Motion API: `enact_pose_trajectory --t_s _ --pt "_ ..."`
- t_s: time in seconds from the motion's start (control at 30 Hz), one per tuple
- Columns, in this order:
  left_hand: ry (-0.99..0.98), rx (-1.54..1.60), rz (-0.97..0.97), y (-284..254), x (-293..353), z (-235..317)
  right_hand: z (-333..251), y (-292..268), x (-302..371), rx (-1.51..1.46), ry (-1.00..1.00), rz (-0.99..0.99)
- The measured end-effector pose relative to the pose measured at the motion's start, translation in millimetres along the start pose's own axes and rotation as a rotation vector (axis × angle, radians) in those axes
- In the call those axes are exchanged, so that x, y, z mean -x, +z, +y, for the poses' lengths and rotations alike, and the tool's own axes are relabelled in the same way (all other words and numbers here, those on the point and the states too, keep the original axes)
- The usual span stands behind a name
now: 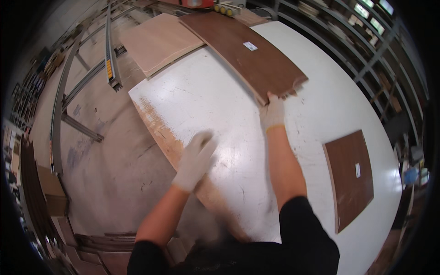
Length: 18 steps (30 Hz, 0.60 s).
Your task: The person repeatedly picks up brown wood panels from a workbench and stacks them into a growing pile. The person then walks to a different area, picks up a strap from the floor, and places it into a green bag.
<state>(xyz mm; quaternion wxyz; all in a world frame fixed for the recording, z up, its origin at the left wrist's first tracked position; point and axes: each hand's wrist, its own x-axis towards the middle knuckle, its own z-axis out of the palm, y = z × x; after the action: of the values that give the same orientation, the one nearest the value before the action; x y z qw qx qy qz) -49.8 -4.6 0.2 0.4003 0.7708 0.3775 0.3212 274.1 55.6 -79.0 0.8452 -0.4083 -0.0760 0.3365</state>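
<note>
My right hand (273, 112), in a whitish glove with a yellow cuff, grips the near corner of a long dark-brown wood panel (238, 52). That panel has a small white label on its face. It slants away from me over the white worktable (192, 87) and overlaps a pale tan board (158, 41). My left hand (197, 158), gloved too, is above the table near its worn left edge. Motion smears its fingers, and nothing can be made out in them.
A shorter brown panel (350, 178) with a white label lies on the table at the right. Metal rails (110, 59) run at the far left. Shelving (366, 59) lines the right side. More brown panels (105, 250) are stacked at the lower left, near a cardboard box (52, 190).
</note>
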Motion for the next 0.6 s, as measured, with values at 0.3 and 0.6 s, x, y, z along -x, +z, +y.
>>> enact_pose_trajectory --t_s 0.3,0.6 --pt "-0.491 1.235 -0.099 68 -81 18 23 -75 88 0.642 0.022 -0.743" --pt "-0.498 1.147 0.033 -92 71 -19 -18 8 22 -0.43 0.568 -0.69"
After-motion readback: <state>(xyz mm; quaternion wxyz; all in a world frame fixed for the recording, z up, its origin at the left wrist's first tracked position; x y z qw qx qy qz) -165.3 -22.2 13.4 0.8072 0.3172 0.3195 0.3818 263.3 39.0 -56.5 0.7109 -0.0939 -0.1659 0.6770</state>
